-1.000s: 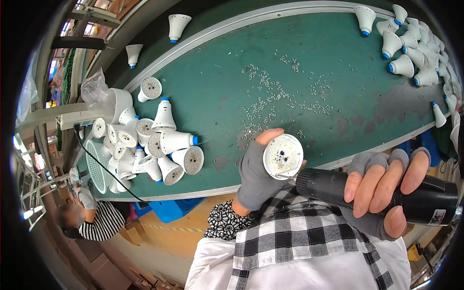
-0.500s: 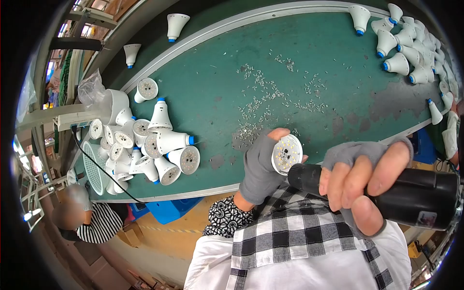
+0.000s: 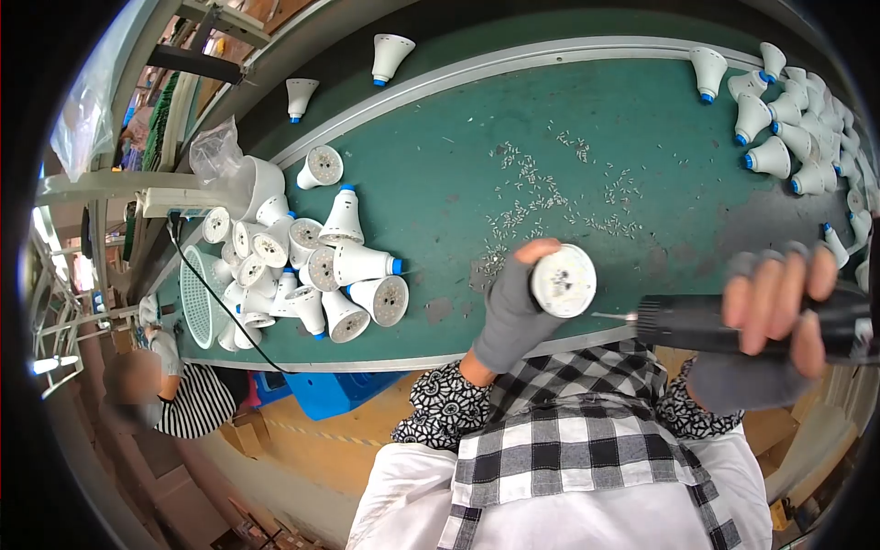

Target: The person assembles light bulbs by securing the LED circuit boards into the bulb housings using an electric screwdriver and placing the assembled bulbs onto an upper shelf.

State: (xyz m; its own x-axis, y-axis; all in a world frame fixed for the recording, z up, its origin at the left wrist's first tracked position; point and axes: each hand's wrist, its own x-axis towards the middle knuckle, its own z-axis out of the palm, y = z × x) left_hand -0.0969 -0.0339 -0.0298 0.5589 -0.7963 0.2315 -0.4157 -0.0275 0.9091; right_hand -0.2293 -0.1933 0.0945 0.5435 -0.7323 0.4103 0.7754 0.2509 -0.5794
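**Cylindrical black power screwdriver (image 3: 697, 324) just beside a round white bulb (image 3: 563, 281)**

At the centre of the frame, the left hand (image 3: 519, 307), in a gray fingerless glove, grips the bulb, its flat round face towards the camera. At centre right, the right hand (image 3: 775, 321), gloved alike and slightly blurred, wraps around the screwdriver, whose thin metal bit (image 3: 612, 317) points left near the bulb's lower right rim. Tiny whitish slivers (image 3: 527, 197) lie scattered across the green worktop (image 3: 440, 220), above the left hand.

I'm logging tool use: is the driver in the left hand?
No, the right hand grips the driver, while the left hand holds a bulb.
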